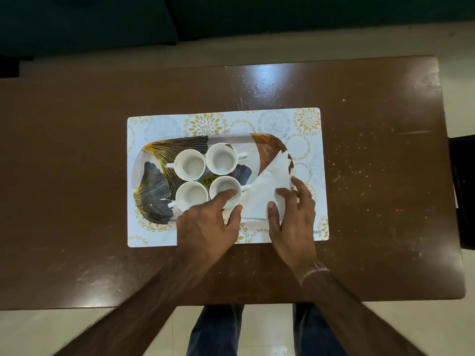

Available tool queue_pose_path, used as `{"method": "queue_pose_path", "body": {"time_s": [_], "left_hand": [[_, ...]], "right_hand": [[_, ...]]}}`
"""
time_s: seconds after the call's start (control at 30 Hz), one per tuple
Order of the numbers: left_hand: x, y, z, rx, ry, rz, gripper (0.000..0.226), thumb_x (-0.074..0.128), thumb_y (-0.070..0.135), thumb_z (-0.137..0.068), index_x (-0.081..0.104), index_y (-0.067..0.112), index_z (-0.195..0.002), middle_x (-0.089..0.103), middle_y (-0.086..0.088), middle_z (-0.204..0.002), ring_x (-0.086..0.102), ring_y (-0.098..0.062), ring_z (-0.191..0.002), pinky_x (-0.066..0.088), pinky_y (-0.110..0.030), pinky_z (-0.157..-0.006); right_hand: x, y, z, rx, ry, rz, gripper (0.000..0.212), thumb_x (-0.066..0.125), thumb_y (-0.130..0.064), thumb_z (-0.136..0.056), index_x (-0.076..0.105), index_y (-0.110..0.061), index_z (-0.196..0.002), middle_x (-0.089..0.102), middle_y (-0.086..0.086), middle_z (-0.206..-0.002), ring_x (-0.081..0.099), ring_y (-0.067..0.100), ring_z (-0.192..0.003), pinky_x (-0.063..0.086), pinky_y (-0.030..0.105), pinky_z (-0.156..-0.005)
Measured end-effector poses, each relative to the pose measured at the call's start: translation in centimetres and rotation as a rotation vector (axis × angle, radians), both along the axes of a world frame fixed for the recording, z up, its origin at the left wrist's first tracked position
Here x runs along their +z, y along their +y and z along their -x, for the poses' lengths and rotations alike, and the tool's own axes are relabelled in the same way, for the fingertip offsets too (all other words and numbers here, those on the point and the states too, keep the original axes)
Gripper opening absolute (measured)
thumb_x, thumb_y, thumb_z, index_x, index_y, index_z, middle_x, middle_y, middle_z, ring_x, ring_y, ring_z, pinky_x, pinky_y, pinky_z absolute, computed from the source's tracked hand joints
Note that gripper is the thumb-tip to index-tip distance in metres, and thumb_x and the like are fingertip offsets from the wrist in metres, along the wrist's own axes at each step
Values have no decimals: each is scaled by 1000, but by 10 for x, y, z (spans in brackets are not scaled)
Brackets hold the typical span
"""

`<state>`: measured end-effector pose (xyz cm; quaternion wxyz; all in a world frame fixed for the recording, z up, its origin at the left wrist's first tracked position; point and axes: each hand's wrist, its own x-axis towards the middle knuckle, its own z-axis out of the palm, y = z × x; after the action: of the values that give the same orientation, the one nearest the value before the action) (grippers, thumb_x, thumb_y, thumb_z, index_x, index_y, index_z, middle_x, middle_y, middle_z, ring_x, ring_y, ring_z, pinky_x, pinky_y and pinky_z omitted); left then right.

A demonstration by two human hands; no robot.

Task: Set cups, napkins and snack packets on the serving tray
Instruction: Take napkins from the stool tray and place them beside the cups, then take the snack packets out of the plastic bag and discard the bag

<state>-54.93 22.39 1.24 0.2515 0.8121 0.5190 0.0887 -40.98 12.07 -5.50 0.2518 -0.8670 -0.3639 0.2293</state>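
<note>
On the brown surface a patterned placemat carries the serving tray. Four white cups cluster at its centre. The napkins lie at the tray's 3 o'clock end, pressed by the open right hand; the open left hand touches the 5 o'clock cup.

You are looking at four cups: one far left, one far right, one near left, one near right. They are sitting on one tray, and one folded napkin is lying at its right end. One mat is lying under the tray on one table. Two hands are showing: left and right.
</note>
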Motion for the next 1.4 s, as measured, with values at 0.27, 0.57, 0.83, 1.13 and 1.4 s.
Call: {"method": "queue_pose_path", "body": {"time_s": [0.27, 0.57, 0.83, 1.13, 1.4], "left_hand": [[11, 3, -36, -88, -38, -1, 31, 63, 45, -88, 73, 31, -114, 70, 6, -61, 65, -12, -58, 57, -29, -68], [-7, 6, -167, -504, 118, 70, 47, 60, 43, -93, 60, 24, -135, 66, 1, -129, 57, -20, -118, 48, -37, -100], [-18, -59, -334, -791, 135, 87, 57, 59, 43, -92, 46, 24, -145, 54, -1, -138, 46, -20, -126, 40, -40, -106], [-13, -185, -518, -984, -14, 108, 45, 62, 39, -89, 57, 21, -130, 62, -2, -120, 52, -24, -115, 42, -44, -95], [-27, -282, -593, -1130, 32, 138, 61, 71, 53, -75, 49, 19, -121, 58, -4, -118, 55, -26, -110, 42, -43, -94]], "right_hand": [[16, -4, -21, -168, 195, -140, 26, 57, -29, -99, 57, -15, -121, 44, 1, -144, 58, 16, -116, 55, 39, -98], [30, -36, -140, -183, 135, -90, 38, 54, -38, -100, 55, -20, -133, 35, -2, -156, 45, 20, -138, 47, 48, -108], [49, -117, -288, -313, -33, -80, 32, 55, -31, -99, 59, -16, -127, 41, 3, -151, 40, 20, -140, 38, 49, -113], [61, -238, -420, -633, -184, -86, 23, 59, -30, -96, 65, -16, -113, 47, 5, -138, 44, 24, -130, 39, 44, -105], [38, -299, -483, -1344, 112, -361, 32, 60, -12, -92, 49, -6, -121, 51, 14, -123, 54, 22, -104, 46, 20, -88]]}}
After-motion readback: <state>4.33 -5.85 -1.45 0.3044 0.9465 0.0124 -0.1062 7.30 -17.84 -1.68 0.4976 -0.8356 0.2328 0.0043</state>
